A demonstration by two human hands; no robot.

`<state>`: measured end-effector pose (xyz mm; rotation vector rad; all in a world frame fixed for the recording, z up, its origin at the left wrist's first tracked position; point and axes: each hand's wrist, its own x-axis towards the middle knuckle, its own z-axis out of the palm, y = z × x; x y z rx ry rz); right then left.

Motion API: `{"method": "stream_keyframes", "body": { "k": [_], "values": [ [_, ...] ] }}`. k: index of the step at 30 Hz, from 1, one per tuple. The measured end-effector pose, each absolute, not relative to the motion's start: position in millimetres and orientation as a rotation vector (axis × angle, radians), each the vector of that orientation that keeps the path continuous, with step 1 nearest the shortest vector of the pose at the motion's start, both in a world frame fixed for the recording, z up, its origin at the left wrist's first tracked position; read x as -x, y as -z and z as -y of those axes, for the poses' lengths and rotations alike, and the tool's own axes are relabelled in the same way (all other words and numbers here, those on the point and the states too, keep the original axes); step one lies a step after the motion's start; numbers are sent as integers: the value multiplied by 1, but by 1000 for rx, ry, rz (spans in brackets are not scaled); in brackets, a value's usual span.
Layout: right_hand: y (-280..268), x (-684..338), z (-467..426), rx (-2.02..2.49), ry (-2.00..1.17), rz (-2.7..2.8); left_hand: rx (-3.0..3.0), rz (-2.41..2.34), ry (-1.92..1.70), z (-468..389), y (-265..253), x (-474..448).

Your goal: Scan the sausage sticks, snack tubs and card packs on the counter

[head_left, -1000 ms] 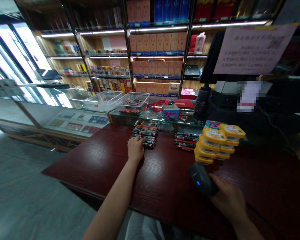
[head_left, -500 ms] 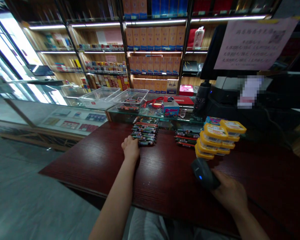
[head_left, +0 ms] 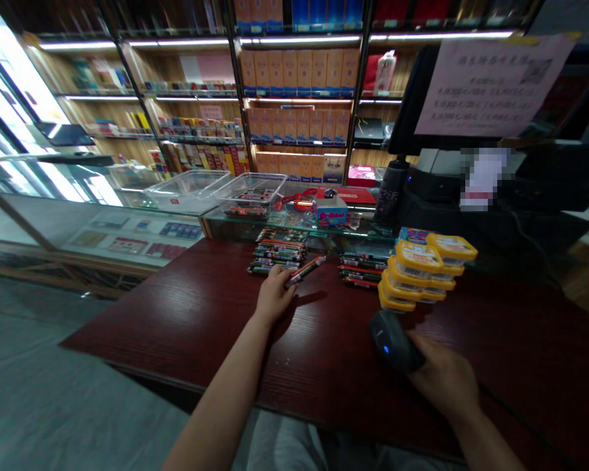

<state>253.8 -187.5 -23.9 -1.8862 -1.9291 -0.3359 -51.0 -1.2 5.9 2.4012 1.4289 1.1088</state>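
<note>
My left hand [head_left: 275,294] is closed on one slim, wrapped, pen-like stick [head_left: 307,271], dark with orange-red and white parts. The stick is raised above the table, its far end tilted up to the right. Just behind it lies a pile of similar sticks [head_left: 281,251], and a second pile [head_left: 359,269] lies to the right. My right hand [head_left: 444,376] is wrapped around a dark barcode scanner [head_left: 395,341] with a lit blue light. The scanner's head points forward and left, near stacked yellow-lidded tubs [head_left: 419,256]. What the sticks contain I cannot make out.
The dark red wooden table [head_left: 177,314] meets a glass counter holding clear plastic bins [head_left: 189,186] and a small blue-pink box [head_left: 330,212]. A monitor with a paper notice [head_left: 491,85] stands at the right. Behind are shelves of boxes [head_left: 299,72].
My left hand has moved right from the left pile and lifted one stick off it. My right hand keeps the scanner in nearly the same place. The view has shifted slightly.
</note>
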Motion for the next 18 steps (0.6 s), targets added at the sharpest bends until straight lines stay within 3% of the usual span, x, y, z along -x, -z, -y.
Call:
{"method": "stream_keyframes", "body": {
  "k": [5, 11, 18],
  "values": [
    [11, -246, 186, 1863, 76, 1876, -2305, -1325, -1052, 2, 6, 39],
    [-17, -218, 181, 1567, -602, 1636, -2210, -1342, -1054, -2, 13, 36],
    [-37, -191, 185, 1509, -808, 1458, -2264, -1338, -1004, -3, 15, 35]
  ]
}}
